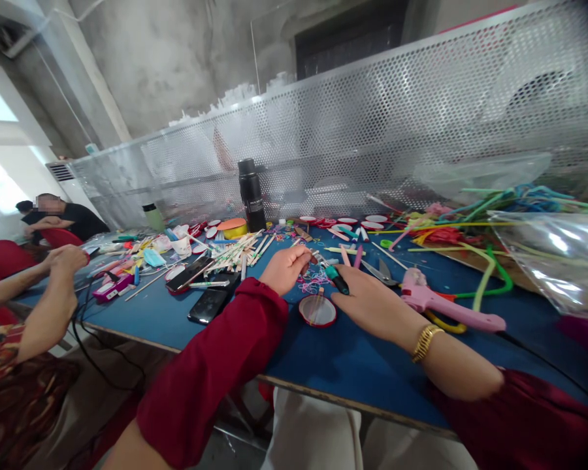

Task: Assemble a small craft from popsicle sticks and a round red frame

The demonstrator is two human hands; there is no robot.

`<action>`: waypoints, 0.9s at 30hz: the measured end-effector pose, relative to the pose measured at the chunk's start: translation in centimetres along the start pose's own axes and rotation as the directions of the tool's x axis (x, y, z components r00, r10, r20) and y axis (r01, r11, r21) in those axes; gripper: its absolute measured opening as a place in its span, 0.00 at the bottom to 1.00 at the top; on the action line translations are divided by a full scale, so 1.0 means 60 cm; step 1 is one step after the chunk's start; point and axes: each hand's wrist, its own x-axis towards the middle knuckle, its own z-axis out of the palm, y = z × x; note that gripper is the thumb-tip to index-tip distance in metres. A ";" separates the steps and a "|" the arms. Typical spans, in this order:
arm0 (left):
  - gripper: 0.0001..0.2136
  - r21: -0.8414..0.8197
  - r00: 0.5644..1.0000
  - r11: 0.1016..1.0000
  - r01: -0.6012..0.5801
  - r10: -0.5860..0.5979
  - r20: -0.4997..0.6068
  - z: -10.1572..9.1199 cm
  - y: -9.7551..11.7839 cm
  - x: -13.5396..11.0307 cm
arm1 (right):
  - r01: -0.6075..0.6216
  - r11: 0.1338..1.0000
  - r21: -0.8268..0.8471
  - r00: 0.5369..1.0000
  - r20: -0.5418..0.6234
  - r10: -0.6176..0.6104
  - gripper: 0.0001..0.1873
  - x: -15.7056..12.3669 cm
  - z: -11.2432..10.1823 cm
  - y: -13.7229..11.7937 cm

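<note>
My right hand [360,294] is closed around a teal-and-black pen-shaped tool [337,279], its pale tip pointing toward my other hand. My left hand [287,267] pinches at that tip; whatever small piece is between the fingers is too small to name. Both hands are held just above the table, nearly meeting. Below them lies a small tangle of pink and blue loops [310,282]. Nearer to me, a round red-rimmed disc [317,312] with a pale face rests on the blue table [294,356].
A pink glue gun [436,305] and scissors [379,271] lie right of my hands. Two phones, one a black phone [213,305], sit left. Wooden sticks [235,253], a black flask [251,196] and colourful pipe cleaners [490,202] are farther back. A co-worker's hands [68,261] are at left.
</note>
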 end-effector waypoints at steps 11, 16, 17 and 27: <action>0.12 0.039 0.999 0.998 -0.045 0.045 -0.015 -0.005 -0.003 -0.002 | 0.006 1.000 -0.006 1.000 -0.014 -0.006 0.11 -0.001 0.003 -0.003; 0.12 0.051 0.997 0.996 -0.067 0.069 -0.026 -0.005 -0.013 0.000 | 0.015 1.000 0.016 1.000 -0.003 -0.015 0.15 0.000 0.003 -0.001; 0.12 0.060 0.997 0.996 -0.065 0.067 -0.024 -0.005 -0.013 0.000 | 0.015 1.000 0.018 1.000 0.002 -0.015 0.15 0.000 0.003 -0.001; 0.12 0.081 0.999 0.996 -0.034 0.034 0.003 -0.007 0.006 -0.005 | -0.017 0.999 -0.034 1.000 -0.005 0.017 0.07 -0.007 0.000 -0.011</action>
